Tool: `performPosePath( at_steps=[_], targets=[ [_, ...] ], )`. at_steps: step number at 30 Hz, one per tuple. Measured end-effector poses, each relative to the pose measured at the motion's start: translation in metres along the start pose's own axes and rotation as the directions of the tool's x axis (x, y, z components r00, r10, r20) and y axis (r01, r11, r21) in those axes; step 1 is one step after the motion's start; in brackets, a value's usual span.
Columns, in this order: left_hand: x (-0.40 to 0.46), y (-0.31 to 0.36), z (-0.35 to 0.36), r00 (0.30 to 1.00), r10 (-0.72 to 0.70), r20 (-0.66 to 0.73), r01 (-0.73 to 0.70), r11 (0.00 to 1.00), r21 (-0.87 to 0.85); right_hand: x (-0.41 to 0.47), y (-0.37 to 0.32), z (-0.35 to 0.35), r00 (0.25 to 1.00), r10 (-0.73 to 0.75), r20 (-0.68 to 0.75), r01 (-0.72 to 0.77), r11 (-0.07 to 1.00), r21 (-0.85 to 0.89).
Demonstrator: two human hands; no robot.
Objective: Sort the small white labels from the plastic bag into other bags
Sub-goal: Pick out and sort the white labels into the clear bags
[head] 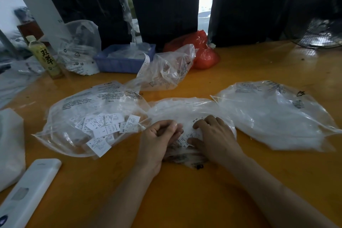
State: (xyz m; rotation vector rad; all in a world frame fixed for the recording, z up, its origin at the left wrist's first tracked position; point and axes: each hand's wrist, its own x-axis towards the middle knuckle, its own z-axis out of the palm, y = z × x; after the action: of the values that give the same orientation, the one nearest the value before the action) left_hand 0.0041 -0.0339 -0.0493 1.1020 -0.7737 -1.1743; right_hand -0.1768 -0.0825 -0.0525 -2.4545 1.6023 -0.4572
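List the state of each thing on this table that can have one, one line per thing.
Left bag: lying flat, labels inside.
Middle bag: under both hands.
Right bag: lying flat.
Left hand: fingers curled.
Right hand: resting on the labels.
Bottle: upright, capped.

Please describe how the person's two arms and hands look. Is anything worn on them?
Both forearms are bare as far as the picture shows: no sleeves and no gloves. The left hand and the right hand show no ring, watch or bracelet. The fingernails look short and unpainted. No markings are visible on them.
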Motion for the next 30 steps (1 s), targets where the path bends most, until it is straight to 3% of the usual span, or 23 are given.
performPosePath(
  at_steps=[5, 14, 19, 26, 30],
  targets=[
    [0.002, -0.002, -0.002, 1.000, -0.007, 0.000, 0.007, 1.000, 0.005, 0.004, -0.001, -0.003, 0.999, 0.023, 0.032, -0.025, 0.998, 0.065],
    [0.003, -0.004, -0.006, 1.000, 0.016, 0.009, -0.017, 0.996, 0.090, -0.001, 0.000, -0.017, 0.990, 0.060, -0.128, -0.015, 0.944, 0.329],
    [0.002, -0.002, -0.006, 1.000, -0.004, 0.030, 0.002, 0.999, 0.055, -0.005, -0.002, -0.022, 0.991, -0.045, -0.129, 0.083, 0.947, 0.309],
    [0.003, -0.001, -0.006, 0.998, -0.034, 0.048, 0.034, 0.999, 0.005, -0.005, 0.003, -0.024, 0.985, -0.075, -0.156, 0.122, 0.938, 0.323],
    [0.001, 0.000, -0.006, 0.997, 0.004, 0.071, -0.009, 0.998, 0.066, -0.006, 0.000, -0.024, 0.980, 0.004, -0.198, 0.075, 0.917, 0.391]
  ],
)
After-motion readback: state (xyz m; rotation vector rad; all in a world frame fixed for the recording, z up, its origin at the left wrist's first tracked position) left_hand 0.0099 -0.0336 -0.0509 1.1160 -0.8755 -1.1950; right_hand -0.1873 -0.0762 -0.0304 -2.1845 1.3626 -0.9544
